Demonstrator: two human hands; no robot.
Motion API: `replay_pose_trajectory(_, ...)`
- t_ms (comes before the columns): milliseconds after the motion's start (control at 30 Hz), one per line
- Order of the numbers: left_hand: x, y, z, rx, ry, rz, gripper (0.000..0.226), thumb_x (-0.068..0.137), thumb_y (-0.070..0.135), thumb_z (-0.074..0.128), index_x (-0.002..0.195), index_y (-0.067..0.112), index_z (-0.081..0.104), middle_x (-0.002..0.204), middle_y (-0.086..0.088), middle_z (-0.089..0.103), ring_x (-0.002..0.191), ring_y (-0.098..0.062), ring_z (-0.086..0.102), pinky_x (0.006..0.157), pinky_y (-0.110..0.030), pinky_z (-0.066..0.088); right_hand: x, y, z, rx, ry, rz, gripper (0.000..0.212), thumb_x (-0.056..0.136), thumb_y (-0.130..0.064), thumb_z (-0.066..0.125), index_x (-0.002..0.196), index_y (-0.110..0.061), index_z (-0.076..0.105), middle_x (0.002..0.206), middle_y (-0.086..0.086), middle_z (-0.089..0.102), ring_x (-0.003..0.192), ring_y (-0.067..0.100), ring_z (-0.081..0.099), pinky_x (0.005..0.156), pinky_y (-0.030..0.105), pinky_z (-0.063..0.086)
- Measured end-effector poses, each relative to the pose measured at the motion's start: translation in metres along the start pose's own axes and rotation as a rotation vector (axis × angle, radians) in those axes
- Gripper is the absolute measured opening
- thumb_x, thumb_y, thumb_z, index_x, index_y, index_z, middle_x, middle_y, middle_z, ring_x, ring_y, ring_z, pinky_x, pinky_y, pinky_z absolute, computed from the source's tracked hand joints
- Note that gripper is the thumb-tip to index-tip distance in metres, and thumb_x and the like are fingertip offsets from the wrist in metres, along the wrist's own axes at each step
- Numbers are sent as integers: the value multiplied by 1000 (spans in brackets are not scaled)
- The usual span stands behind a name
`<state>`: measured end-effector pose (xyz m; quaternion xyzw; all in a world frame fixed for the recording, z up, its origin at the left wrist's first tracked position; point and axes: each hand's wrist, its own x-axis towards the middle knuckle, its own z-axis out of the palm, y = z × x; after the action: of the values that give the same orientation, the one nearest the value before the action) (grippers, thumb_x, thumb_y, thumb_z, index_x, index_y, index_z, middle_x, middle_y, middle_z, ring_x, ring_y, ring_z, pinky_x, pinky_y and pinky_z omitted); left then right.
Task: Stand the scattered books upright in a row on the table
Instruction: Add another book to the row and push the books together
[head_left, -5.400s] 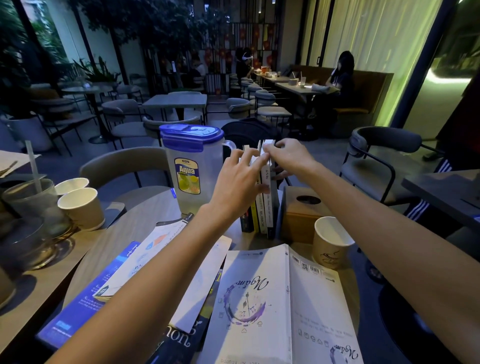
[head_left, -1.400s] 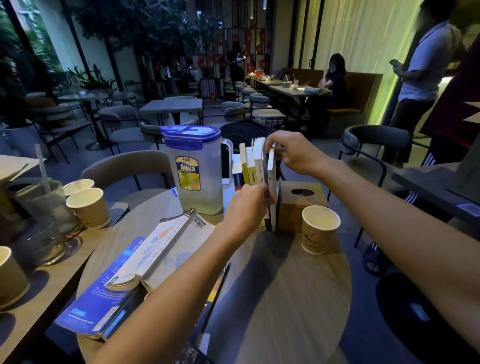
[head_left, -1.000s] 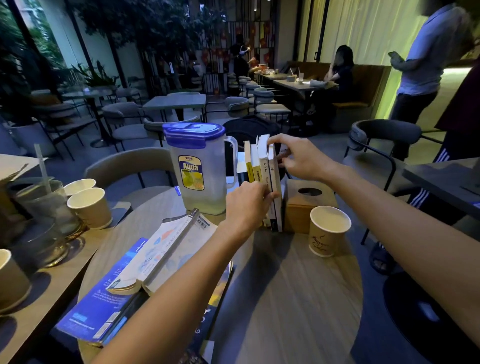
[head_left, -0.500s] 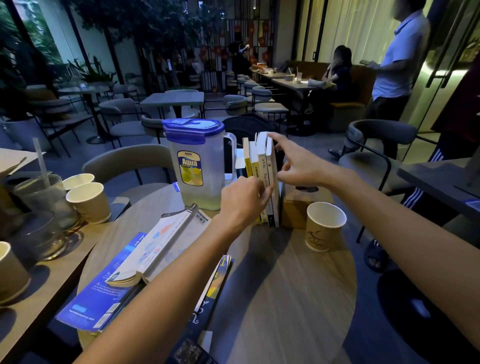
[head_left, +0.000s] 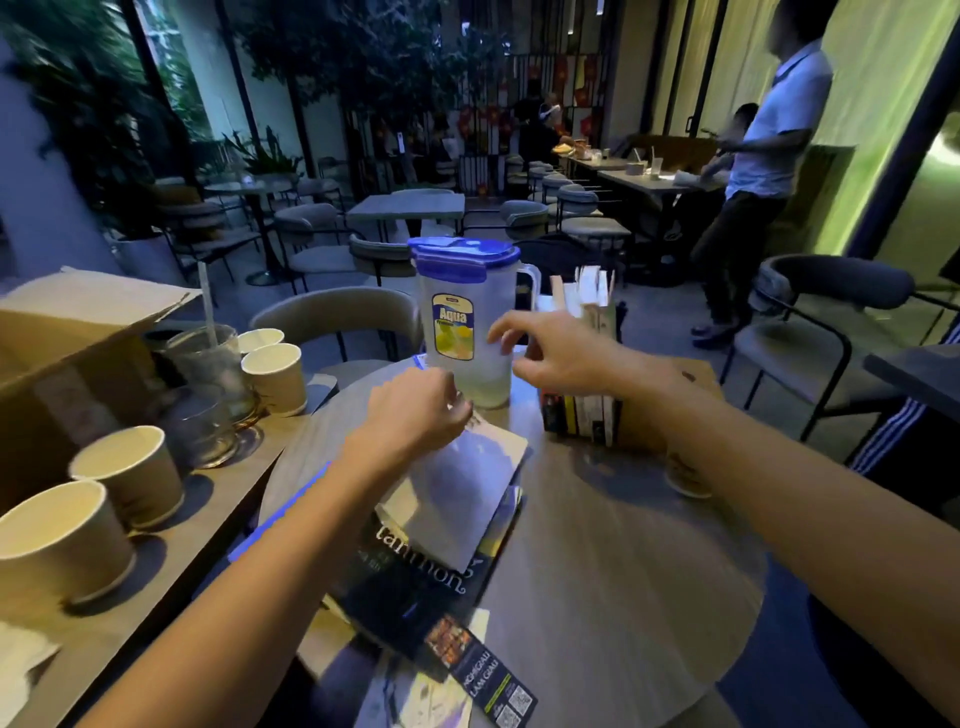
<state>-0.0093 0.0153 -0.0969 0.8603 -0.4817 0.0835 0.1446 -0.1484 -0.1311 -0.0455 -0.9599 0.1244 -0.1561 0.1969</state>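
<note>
Nearest, at the front edge of the round table (head_left: 623, 545), a dark book (head_left: 415, 582) with pale lettering lies flat, a dark bookmark (head_left: 483, 670) with a QR code slanting off its near corner. A white book (head_left: 457, 499) lies on top of the dark one, tilted, its far corner pointing toward the jug. The left hand (head_left: 415, 415) sits over that far corner with the fingers curled down; the blur hides whether they pinch the cover or only touch it. Just beyond and to the right, the right hand (head_left: 561, 353) floats in the air with fingers spread and loose, holding nothing. Behind its wrist, the upright books (head_left: 582, 415) stand in a row, spines facing the camera, pressed against a wooden box (head_left: 696, 379) on their right. A paper cup (head_left: 685, 473) peeks out under the right forearm. Left of the row stands a plastic jug (head_left: 462, 322) with a blue lid. On the side counter at left, several paper cups (head_left: 130, 478) and glasses (head_left: 213, 364) are grouped. Farther back, a person in a white shirt (head_left: 769, 145) stands among café tables.
</note>
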Motion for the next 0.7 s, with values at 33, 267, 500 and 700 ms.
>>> replay_pose_trajectory(33,-5,-9,1,15,-27,-20,37,93,51,50,102,19,66,101,-6,70,100,-30,64,77,-34,49,4,-2,14,-2,-51,4,36,93,-10,59,127,-20,59,112,0,62,86,10,64,77,27,57)
replay_pose_trajectory(267,-25,-39,12,12,-169,-109,49,86,63,57,107,20,67,110,-7,69,102,-29,63,77,-34,47,31,0,92,-123,-196,52,46,94,-7,59,138,-19,54,132,6,59,120,24,56,96,35,49)
replay_pose_trajectory(500,-31,-42,23,9,-60,-124,46,86,60,54,89,17,70,87,-6,69,80,-31,62,59,-29,37,45,4,112,-136,-201,68,45,96,-1,56,138,-17,56,130,7,57,120,26,52,88,28,41)
replay_pose_trajectory(700,-38,-45,13,-41,53,-93,32,88,42,58,82,12,66,75,-4,64,78,-33,61,54,-31,35,45,1,103,-68,-63,45,29,97,2,50,120,-10,63,119,10,55,110,25,54,81,21,39)
